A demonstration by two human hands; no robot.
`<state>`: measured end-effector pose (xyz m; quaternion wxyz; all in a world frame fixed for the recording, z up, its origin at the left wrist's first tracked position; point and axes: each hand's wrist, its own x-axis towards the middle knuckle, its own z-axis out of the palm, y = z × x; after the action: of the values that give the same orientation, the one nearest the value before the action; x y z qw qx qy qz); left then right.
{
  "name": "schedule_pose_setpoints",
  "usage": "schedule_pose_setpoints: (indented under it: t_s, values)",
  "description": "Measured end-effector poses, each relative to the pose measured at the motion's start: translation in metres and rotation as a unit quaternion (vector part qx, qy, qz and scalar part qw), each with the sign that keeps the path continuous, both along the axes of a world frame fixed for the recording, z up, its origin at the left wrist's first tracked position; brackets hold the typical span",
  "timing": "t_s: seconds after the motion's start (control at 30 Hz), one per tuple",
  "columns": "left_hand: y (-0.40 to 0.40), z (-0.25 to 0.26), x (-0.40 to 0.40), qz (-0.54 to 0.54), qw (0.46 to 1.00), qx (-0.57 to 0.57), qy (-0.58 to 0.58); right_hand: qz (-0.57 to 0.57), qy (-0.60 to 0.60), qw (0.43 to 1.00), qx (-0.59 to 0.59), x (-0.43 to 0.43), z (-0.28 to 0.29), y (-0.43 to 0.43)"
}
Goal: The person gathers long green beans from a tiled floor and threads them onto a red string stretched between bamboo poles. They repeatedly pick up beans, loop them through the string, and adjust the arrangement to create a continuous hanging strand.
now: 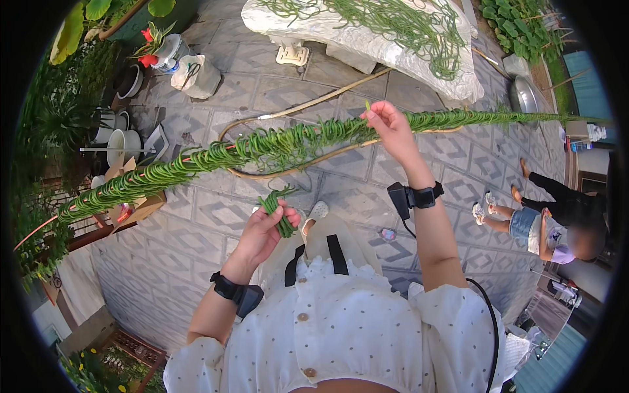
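Observation:
My left hand (263, 228) holds a folded bundle of long green beans (277, 212) in front of my body, with thin ends sticking out at the top. My right hand (390, 130) is raised at the hanging row of long green beans (265, 145). Between its thumb and fingers it pinches a small yellow-green piece (367, 104), whose exact kind I cannot tell. The row is draped thickly over a reddish line (37, 231) that crosses the view from lower left to upper right. Part of the row is hidden behind my right hand.
Beyond the row, a stone slab table (304, 22) carries many loose beans. A yellowish hose (314, 96) loops over the paving. Scissors (192, 73) lie on a white sack (201, 81). A cardboard box (142, 209) stands at left. Two people (530, 226) are at right.

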<state>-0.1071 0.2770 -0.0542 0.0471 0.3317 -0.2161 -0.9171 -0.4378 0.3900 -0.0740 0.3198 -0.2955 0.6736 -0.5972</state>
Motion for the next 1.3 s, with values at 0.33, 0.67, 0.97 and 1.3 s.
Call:
schedule_pose_setpoints:
  t_s: [0.33,0.67,0.97,1.3]
  values:
    - [0.003,0.000,-0.051,-0.025,0.992,-0.121,0.037,0.228,-0.192,0.949,-0.101,0.068,0.158,0.026]
    - [0.009,-0.005,-0.034,-0.168,0.975,-0.084,0.122,0.066,-0.256,0.963,-0.059,0.068,0.060,-0.058]
    - [-0.007,0.003,0.026,-0.168,0.982,-0.079,0.019,0.116,-0.217,0.967,0.072,0.102,-0.024,-0.082]
    - [-0.024,-0.003,0.079,-0.106,0.994,-0.037,0.014,0.014,0.095,0.984,0.149,0.157,-0.073,-0.132]
